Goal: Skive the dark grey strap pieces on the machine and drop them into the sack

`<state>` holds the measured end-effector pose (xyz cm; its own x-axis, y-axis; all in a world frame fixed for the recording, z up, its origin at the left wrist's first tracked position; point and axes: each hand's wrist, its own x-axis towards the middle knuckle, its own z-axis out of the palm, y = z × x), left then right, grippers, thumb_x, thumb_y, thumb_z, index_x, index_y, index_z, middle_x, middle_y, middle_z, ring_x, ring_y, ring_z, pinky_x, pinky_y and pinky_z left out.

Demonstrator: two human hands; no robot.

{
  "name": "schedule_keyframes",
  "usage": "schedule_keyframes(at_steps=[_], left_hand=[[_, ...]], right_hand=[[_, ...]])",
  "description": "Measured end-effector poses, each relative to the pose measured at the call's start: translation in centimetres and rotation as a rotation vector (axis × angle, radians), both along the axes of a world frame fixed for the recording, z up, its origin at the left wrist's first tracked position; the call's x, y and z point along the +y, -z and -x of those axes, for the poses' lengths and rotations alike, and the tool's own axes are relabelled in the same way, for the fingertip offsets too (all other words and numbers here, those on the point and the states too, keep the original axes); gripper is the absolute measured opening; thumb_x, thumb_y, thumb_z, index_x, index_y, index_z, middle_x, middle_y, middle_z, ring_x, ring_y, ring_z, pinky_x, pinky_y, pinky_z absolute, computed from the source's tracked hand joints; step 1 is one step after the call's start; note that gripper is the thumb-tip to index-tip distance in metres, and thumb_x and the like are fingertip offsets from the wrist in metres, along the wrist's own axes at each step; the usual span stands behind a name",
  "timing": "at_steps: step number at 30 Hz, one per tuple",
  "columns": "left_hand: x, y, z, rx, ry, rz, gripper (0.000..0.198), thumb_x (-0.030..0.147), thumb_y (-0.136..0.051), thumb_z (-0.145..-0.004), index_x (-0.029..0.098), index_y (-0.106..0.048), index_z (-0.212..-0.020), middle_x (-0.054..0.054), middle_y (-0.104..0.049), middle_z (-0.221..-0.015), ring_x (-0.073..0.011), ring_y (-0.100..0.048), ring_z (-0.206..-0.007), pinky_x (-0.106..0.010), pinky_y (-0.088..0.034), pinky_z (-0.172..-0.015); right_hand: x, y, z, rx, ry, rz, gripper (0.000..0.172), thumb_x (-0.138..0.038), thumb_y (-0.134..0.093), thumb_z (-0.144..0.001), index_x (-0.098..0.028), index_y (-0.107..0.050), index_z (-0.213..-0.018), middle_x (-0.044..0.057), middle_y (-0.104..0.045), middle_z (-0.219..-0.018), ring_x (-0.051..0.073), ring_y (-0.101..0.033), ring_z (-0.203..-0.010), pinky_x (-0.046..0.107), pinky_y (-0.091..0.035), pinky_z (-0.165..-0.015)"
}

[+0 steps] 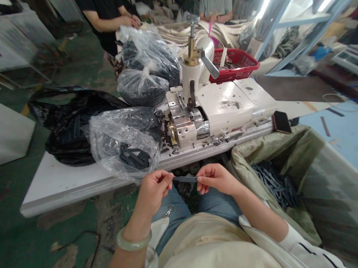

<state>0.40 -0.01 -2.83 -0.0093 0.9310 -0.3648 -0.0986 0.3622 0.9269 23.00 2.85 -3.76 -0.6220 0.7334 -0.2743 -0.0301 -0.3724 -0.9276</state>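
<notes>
My left hand and my right hand each pinch one end of a short dark strap, stretched level between them above my lap. Both hands sit just in front of the white table edge. Right behind them stands a cream sewing machine with a metal head. A clear plastic bag with dark strap pieces lies to the left of the machine, close to my left hand.
A large sack at my right holds several dark straps. Black and clear tied bags lie behind. A red basket and a dark phone rest on the table. Two other people stand at the far end.
</notes>
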Motion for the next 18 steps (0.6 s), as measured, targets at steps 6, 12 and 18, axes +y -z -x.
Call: schedule_keyframes(at_steps=[6,12,18], left_hand=[[0.3,0.6,-0.5,0.09,-0.059,-0.084,0.043,0.051,-0.063,-0.081,0.015,-0.055,-0.058,0.003,-0.045,-0.047,-0.0048,-0.032,-0.039,-0.018,-0.02,-0.038],[0.3,0.0,0.1,-0.115,-0.181,-0.074,0.048,0.051,-0.066,-0.079,0.014,-0.05,-0.054,0.005,-0.04,-0.05,-0.0026,-0.024,-0.04,-0.016,-0.015,-0.038],[-0.4,0.7,0.5,-0.131,-0.185,-0.022,0.046,0.048,-0.067,-0.079,0.013,-0.05,-0.055,0.004,-0.041,-0.052,-0.0018,-0.025,-0.041,-0.015,-0.017,-0.037]], right_hand=[[1.8,-1.2,1.8,-0.109,-0.106,-0.173,0.04,-0.05,-0.054,-0.089,-0.013,-0.061,-0.076,-0.007,-0.042,-0.047,0.004,-0.033,-0.041,0.016,-0.023,-0.038],[9.2,-2.7,2.7,0.074,0.415,0.014,0.036,-0.048,-0.062,-0.08,-0.018,-0.049,-0.066,-0.012,-0.028,-0.039,0.003,-0.017,-0.033,0.018,-0.009,-0.035],[11.6,-3.3,3.4,0.144,0.5,0.109,0.028,-0.035,-0.059,-0.082,-0.018,-0.047,-0.063,-0.011,-0.03,-0.035,0.003,-0.017,-0.03,0.017,-0.009,-0.032]])
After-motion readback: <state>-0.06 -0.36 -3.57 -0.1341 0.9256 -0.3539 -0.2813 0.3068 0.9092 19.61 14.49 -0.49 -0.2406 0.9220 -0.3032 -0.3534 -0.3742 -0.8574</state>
